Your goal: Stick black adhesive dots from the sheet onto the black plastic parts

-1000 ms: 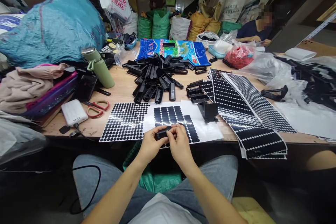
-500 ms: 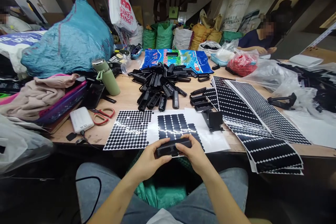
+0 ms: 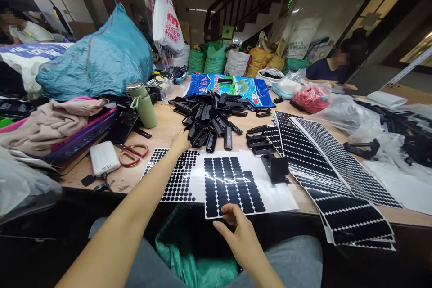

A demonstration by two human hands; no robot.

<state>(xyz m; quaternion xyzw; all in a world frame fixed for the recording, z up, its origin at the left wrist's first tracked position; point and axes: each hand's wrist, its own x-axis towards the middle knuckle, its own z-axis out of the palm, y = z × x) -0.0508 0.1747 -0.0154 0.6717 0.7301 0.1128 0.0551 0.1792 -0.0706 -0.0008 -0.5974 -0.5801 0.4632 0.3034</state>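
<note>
My left hand (image 3: 181,141) is stretched out to the near left edge of a pile of black plastic pieces (image 3: 206,114). Its fingertips are hidden among the pieces, so whether one is gripped does not show. Holding nothing, my right hand (image 3: 240,230) hovers at the table's front edge with thumb and fingers apart. Just beyond it lies a sheet of black rounded-rectangle stickers (image 3: 227,184), with part of its grid bare. A sheet of round black dot stickers (image 3: 182,175) lies to the left, partly under my left forearm.
Between my knees hangs an open green sack (image 3: 192,261). Red-handled scissors (image 3: 133,155), a white power bank (image 3: 104,158) and a green bottle (image 3: 143,105) stand left. A black bracket (image 3: 278,168) and long sticker sheets (image 3: 307,153) lie right. A person (image 3: 332,65) sits beyond.
Both hands held a black plastic piece half a second ago; it is no longer in them. My left hand has moved forward to the pile, and my right hand has lowered and opened.
</note>
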